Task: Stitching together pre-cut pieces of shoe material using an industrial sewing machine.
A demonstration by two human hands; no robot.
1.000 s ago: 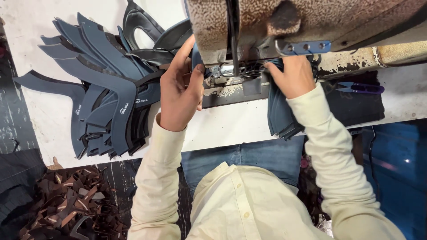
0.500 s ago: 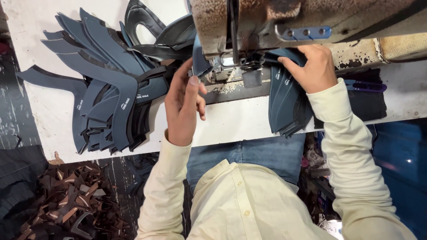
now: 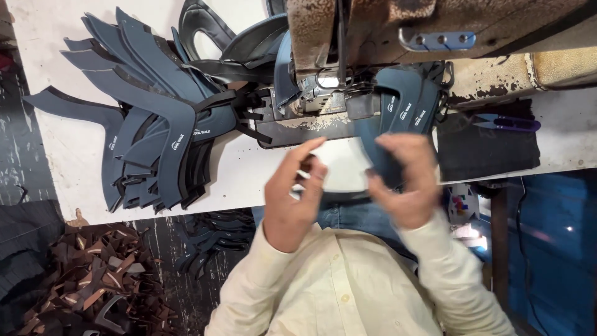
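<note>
Stack of cut shoe uppers (image 3: 146,134) on worktop (image 3: 56,68), left of sewing machine (image 3: 398,31). Thread snips (image 3: 507,123) on cloth pad (image 3: 488,149), right of machine. Offcut heap (image 3: 81,280) on floor, below worktop edge, left of both hands.

Dark slate-blue shoe pieces (image 3: 155,124) with small white printed marks, black edging on some. White bench (image 3: 62,68), grimy in patches. Rust-brown, mottled sewing machine (image 3: 373,25) with a pale blue metal bracket (image 3: 438,40). Black cloth (image 3: 485,149); purple snips (image 3: 510,123). Cream shirt sleeves (image 3: 249,292). Brown offcuts (image 3: 93,286) on dark floor (image 3: 18,162).
</note>
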